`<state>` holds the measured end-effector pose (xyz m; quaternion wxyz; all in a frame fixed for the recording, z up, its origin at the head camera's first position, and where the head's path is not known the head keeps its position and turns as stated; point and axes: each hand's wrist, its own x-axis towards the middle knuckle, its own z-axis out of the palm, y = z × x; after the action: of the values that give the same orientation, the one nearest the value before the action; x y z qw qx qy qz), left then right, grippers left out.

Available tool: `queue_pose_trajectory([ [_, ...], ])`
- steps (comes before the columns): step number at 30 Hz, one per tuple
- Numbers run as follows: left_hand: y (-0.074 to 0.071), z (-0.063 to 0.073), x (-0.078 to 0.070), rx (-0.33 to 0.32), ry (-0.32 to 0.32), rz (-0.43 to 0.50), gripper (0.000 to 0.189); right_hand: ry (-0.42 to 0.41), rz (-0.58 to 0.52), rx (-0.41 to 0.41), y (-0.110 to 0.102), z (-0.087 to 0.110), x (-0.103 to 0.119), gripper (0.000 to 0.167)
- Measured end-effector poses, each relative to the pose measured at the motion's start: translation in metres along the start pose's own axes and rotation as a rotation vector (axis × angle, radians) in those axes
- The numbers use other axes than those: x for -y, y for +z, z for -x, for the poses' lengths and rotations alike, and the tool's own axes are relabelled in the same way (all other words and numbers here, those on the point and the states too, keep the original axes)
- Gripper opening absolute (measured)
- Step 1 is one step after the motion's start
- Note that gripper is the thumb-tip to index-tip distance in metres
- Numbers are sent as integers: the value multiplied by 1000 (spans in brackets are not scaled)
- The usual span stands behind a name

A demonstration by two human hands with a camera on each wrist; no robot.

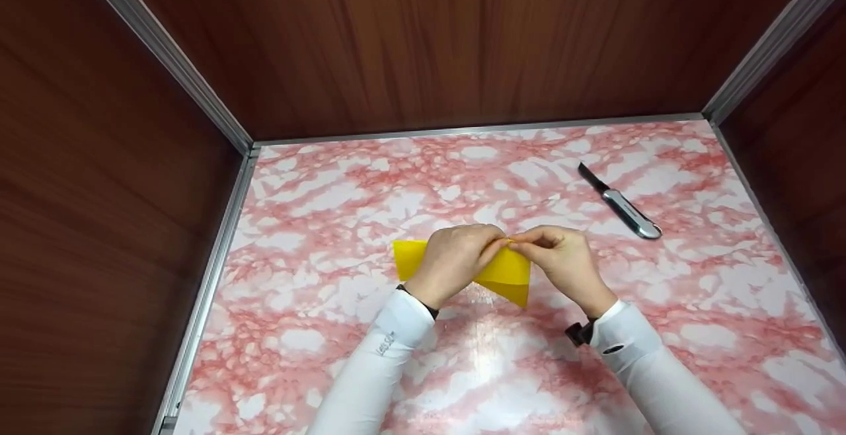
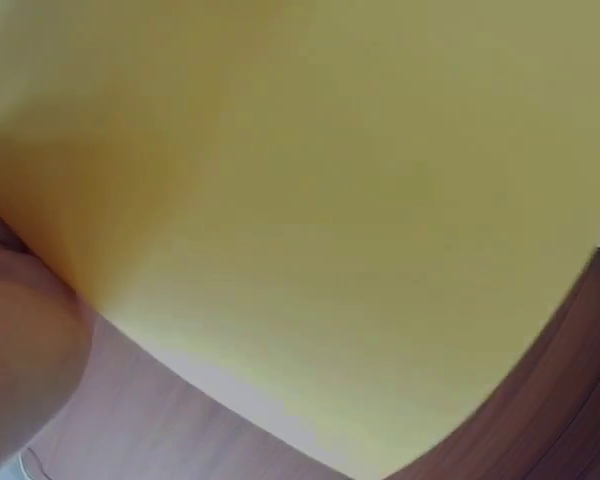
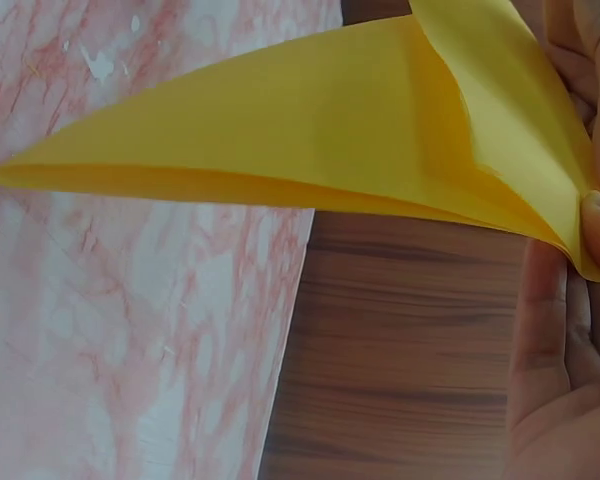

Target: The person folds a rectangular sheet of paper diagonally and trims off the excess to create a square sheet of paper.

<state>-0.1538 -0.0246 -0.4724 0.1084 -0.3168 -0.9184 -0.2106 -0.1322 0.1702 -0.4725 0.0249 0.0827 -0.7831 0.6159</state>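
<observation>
A folded sheet of yellow paper (image 1: 505,271) is held up between both hands, over the middle of the table. My left hand (image 1: 455,258) pinches its top edge and covers part of the sheet. Close beside it, my right hand (image 1: 567,264) pinches the same edge between thumb and forefinger near the right corner. In the right wrist view the yellow paper (image 3: 310,130) shows layered folds and a long pointed end, with fingers gripping its other end. Yellow paper (image 2: 360,200) fills most of the left wrist view, hiding much of the left hand.
A utility knife (image 1: 624,207) with a black blade and silver-grey handle lies at the right rear of the red-and-white marbled table (image 1: 317,223). Dark wood panels (image 1: 410,45) with metal edging enclose the back and both sides.
</observation>
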Motion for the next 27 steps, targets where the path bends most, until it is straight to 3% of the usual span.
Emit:
queue_pose_trajectory([
  [12,9,6,6,-108,55,-32,19,32,26,51,3,3,3,16],
  [22,8,7,5,-91,63,-33,20,-109,16,13,1,-4,-33,10],
  [27,7,8,6,-104,66,-27,19,-22,-51,56,0,-4,-33,23],
])
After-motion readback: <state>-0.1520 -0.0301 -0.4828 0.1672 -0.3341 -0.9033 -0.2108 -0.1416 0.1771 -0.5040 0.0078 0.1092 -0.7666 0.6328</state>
